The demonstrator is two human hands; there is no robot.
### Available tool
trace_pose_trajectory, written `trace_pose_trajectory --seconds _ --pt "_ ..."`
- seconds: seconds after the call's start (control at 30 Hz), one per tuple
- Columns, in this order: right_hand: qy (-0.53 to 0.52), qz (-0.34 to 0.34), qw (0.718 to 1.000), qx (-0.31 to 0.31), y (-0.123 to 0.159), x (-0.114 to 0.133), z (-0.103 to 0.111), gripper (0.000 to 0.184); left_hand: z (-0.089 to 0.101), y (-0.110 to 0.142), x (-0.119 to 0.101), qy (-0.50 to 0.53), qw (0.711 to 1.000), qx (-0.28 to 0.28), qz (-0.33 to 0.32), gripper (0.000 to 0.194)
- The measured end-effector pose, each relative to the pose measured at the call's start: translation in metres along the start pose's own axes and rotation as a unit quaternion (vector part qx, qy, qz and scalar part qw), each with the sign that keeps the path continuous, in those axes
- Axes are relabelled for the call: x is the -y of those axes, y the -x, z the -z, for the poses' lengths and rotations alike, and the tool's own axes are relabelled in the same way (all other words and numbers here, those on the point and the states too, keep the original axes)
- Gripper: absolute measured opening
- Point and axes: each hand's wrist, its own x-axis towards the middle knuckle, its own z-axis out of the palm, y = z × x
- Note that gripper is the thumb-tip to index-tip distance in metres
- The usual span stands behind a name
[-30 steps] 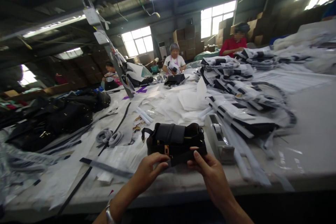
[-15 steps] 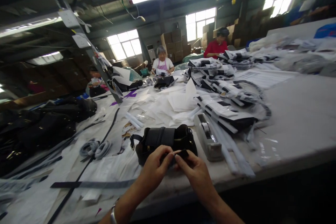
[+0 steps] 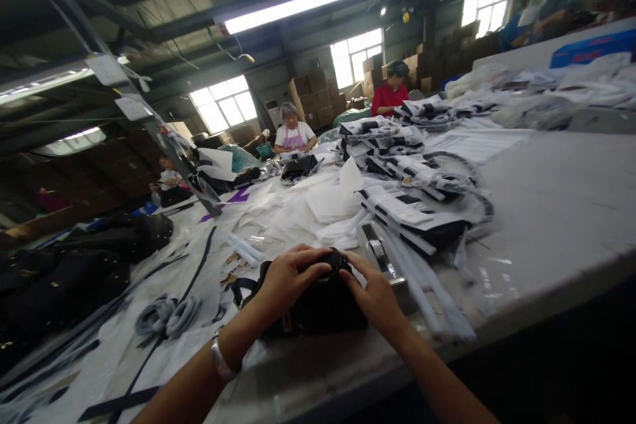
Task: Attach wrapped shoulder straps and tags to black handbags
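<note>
A small black handbag [image 3: 320,311] sits near the front edge of the table, its broad side facing me and a small gold-coloured fitting low on its left. My left hand [image 3: 301,268] reaches over the bag, fingers closed on its top edge. On the top right corner, my right hand [image 3: 370,288] grips the bag between thumb and fingers. Both hands' fingertips nearly meet there, and what lies under them is partly hidden. A black strap [image 3: 243,288] sticks out at the bag's left end. Just behind my right hand stands a grey tape dispenser [image 3: 380,252].
Wrapped black-and-white bag pieces [image 3: 412,212] are piled beyond the dispenser. White paper sheets [image 3: 322,202] cover the middle. Coiled grey cords [image 3: 169,315] and black bags [image 3: 114,248] lie left. A metal post [image 3: 163,146] rises from the table; several people sit farther off.
The handbag has been turned so its plain side faces me. My hands have moved from a small black piece at its front up to its top edge. The camera view has shifted.
</note>
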Motion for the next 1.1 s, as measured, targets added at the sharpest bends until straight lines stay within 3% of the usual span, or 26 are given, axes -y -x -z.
trace_pose_trajectory --seconds 0.43,0.63,0.77,0.93,1.1 --pt "-0.040 0.038 0.998 -0.044 -0.003 -0.005 -0.005 0.021 0.008 -0.027 -0.009 -0.145 0.984 0.099 -0.012 0.025" --pt "-0.011 0.060 0.997 -0.040 -0.002 -0.008 -0.008 0.024 0.014 -0.043 -0.033 -0.285 0.941 0.178 -0.032 0.020" --pt "-0.002 0.075 0.997 -0.030 -0.001 -0.007 -0.009 0.027 0.012 -0.053 -0.045 -0.326 0.918 0.226 -0.030 0.019" --pt "-0.014 0.063 0.997 -0.040 0.001 -0.002 -0.009 0.028 0.006 -0.056 -0.046 -0.308 0.921 0.238 0.037 0.020" --pt "-0.007 0.091 0.996 -0.026 0.003 0.005 -0.009 0.028 0.002 -0.049 -0.052 -0.263 0.941 0.203 0.068 0.017"
